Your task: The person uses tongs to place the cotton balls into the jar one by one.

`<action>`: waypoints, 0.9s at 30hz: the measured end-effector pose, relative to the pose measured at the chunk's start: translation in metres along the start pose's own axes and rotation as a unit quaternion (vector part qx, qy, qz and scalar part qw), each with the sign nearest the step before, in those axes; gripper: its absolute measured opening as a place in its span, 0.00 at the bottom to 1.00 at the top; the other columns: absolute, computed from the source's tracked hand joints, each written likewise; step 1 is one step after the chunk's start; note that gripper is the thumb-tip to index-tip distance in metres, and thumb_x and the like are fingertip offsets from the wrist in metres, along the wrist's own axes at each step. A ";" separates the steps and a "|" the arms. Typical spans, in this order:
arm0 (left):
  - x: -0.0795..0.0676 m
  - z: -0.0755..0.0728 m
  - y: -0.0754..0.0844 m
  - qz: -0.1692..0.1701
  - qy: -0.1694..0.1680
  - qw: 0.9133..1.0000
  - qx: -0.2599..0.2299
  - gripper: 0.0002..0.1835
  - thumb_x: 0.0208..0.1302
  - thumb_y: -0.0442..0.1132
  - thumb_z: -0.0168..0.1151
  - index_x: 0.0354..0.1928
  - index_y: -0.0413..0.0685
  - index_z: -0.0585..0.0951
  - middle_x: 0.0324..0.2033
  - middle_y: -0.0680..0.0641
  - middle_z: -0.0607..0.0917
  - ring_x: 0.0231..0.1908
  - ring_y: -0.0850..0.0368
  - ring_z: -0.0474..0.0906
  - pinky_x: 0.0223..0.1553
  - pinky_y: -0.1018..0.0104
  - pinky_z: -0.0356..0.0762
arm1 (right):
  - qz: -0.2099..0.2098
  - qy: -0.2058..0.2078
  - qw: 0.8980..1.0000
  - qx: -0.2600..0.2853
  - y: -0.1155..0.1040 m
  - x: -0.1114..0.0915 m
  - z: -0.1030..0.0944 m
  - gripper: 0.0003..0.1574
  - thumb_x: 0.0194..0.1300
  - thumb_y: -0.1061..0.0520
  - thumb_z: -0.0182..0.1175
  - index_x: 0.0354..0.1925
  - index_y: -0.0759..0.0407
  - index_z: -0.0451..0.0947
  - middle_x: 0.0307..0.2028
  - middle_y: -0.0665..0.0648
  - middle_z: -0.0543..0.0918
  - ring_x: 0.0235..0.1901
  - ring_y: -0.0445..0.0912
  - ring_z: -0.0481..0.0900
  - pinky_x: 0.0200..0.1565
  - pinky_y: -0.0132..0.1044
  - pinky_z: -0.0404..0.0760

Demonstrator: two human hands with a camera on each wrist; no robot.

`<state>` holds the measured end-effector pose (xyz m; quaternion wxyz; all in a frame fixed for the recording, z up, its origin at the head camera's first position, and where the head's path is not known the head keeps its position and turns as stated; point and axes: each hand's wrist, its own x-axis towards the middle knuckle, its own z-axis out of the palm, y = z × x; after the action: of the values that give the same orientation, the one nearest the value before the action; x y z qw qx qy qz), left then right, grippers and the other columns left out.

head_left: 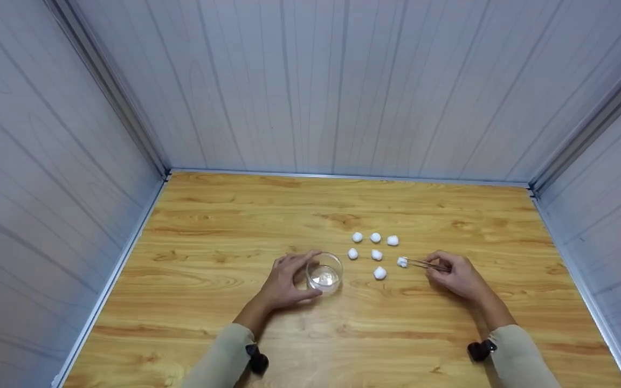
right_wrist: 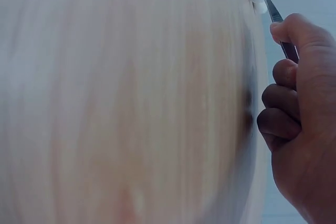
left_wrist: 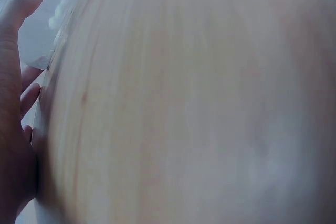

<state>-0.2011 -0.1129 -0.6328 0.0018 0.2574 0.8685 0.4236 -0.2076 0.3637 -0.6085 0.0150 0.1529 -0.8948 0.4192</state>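
Note:
In the head view my left hand (head_left: 288, 280) holds a small clear glass bowl (head_left: 325, 274) from its left side, thumb in front and fingers behind. The bowl stands upright on the table. My right hand (head_left: 456, 275) pinches a pair of metal tweezers (head_left: 423, 264) that points left. At the tweezers' tips is a white cotton ball (head_left: 402, 262); whether it is lifted off the table I cannot tell. Several other cotton balls (head_left: 377, 254) lie between the bowl and the tweezers. The right wrist view shows thumb and index finger on the tweezers (right_wrist: 274, 13), the other fingers curled.
The wooden table (head_left: 208, 226) is bounded by pale panel walls (head_left: 310, 86) at the back and on both sides. A metal strip (head_left: 343, 175) runs along the table's back edge. Small black devices (head_left: 258, 360) sit at both wrists.

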 end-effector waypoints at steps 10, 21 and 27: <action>0.000 -0.002 0.002 -0.004 -0.003 1.000 0.000 0.49 0.61 0.60 0.83 0.84 0.66 0.74 0.71 0.47 0.88 0.76 0.36 0.77 0.79 0.25 0.61 | 0.009 0.007 1.000 0.002 -0.005 0.000 0.000 0.08 0.72 0.66 0.74 0.45 0.56 0.91 0.25 0.45 0.71 0.26 0.34 0.67 0.33 0.31 0.67; 0.000 -0.001 0.001 -0.003 -0.004 1.000 -0.002 0.49 0.62 0.61 0.82 0.85 0.66 0.73 0.72 0.48 0.87 0.76 0.36 0.76 0.78 0.25 0.62 | 0.014 0.005 1.000 -0.003 -0.005 0.001 0.000 0.08 0.72 0.66 0.74 0.46 0.56 0.90 0.26 0.44 0.71 0.27 0.33 0.66 0.34 0.31 0.66; 0.000 0.000 0.001 -0.006 -0.004 1.000 0.003 0.49 0.62 0.62 0.82 0.85 0.67 0.73 0.71 0.48 0.88 0.75 0.37 0.77 0.77 0.26 0.63 | 0.022 0.020 1.000 0.006 -0.006 0.002 -0.002 0.11 0.71 0.70 0.71 0.47 0.58 0.91 0.26 0.45 0.70 0.26 0.34 0.65 0.34 0.31 0.67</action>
<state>-0.2009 -0.1125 -0.6323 0.0067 0.2534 0.8716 0.4196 -0.2078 0.3610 -0.6023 0.0229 0.1243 -0.8948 0.4282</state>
